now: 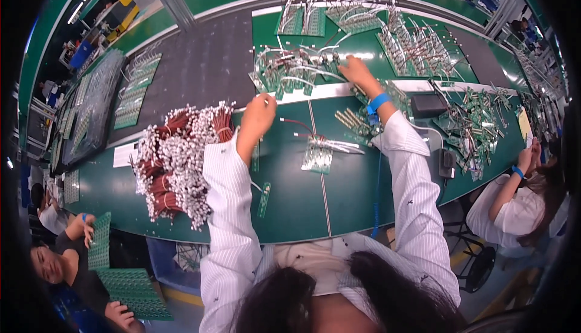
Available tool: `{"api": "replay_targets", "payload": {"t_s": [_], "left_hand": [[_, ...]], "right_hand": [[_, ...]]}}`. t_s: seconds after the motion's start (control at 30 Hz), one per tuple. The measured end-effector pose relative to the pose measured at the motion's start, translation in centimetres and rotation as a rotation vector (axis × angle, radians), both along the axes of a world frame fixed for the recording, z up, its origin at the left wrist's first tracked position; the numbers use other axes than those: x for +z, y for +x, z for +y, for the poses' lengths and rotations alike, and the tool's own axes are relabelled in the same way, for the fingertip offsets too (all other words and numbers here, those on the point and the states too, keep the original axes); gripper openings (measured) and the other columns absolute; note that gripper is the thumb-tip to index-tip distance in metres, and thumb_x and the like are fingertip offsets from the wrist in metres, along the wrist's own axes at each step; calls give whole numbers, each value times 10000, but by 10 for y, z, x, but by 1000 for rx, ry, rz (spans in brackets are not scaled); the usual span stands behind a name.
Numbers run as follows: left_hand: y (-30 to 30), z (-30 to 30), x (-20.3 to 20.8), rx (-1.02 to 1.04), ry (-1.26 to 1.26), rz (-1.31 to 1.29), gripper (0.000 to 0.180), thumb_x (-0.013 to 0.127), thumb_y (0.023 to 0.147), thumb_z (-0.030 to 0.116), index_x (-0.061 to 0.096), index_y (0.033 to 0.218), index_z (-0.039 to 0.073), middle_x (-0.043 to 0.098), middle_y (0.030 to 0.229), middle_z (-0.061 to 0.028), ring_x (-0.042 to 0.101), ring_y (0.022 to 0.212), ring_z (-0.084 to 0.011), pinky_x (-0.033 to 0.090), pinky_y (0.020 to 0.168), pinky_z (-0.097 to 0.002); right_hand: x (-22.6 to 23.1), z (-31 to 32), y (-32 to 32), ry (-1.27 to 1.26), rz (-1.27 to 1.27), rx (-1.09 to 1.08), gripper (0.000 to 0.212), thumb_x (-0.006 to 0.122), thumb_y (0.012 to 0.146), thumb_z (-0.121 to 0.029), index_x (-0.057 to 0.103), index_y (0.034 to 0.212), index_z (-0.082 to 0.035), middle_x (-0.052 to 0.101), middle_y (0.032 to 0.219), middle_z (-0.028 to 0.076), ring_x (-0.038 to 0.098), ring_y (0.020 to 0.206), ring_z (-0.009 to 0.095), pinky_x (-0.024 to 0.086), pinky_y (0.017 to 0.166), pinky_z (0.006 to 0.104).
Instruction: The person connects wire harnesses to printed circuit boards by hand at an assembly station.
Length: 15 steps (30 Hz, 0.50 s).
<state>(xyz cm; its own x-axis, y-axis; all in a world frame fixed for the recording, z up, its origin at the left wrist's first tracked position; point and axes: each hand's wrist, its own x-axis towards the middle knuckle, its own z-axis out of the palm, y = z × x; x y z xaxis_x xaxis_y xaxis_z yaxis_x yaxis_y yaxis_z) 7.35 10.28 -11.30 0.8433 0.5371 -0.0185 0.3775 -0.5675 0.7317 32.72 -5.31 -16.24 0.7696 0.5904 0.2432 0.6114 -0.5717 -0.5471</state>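
Note:
My left hand is closed, with its fingers curled at the near edge of a cluster of small green circuit boards with white wires. What its fingers hold, if anything, is hidden. At the cluster's right end is my right hand, thumb and forefinger apart beside the wire ends. Between my forearms lies a circuit board with wires in white and dark red. A narrow green board strip rests near my left sleeve. Left of that arm are heaped bundles of dark red wires with white connectors.
Several wired board panels stand beyond my hands. Loose board pieces are piled right, beside a black box. A dark belt runs along the far left. One co-worker holds green panels at lower left; another person sits right.

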Motion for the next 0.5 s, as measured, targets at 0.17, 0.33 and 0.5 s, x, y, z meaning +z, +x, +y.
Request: {"api": "replay_targets", "payload": {"t_s": [0.17, 0.33, 0.5], "left_hand": [[-63, -120, -14, 16, 364, 29, 362, 588, 716, 325, 530, 871, 3, 523, 816, -134, 506, 779, -298, 410, 666, -383], [-62, -139, -48, 84, 426, -65, 441, 677, 627, 305, 484, 869, -9, 507, 824, -147, 489, 810, -307, 399, 666, -380], [-63, -135, -65, 114, 182, -186, 452, 691, 621, 277, 386, 830, 15, 520, 669, -135, 493, 604, -361, 396, 554, -406]], "right_hand": [[68, -33, -43, 300, 28, 68, 365, 547, 736, -232, 493, 986, 29, 576, 869, 184, 560, 778, 301, 439, 693, 357], [117, -74, -145, 492, 156, 244, 208, 487, 799, -145, 517, 966, -26, 591, 793, 78, 540, 645, 165, 421, 588, 264], [110, -118, -232, 226, 277, 439, 145, 495, 802, -153, 493, 850, -16, 550, 668, 106, 534, 569, 172, 405, 519, 293]]}}
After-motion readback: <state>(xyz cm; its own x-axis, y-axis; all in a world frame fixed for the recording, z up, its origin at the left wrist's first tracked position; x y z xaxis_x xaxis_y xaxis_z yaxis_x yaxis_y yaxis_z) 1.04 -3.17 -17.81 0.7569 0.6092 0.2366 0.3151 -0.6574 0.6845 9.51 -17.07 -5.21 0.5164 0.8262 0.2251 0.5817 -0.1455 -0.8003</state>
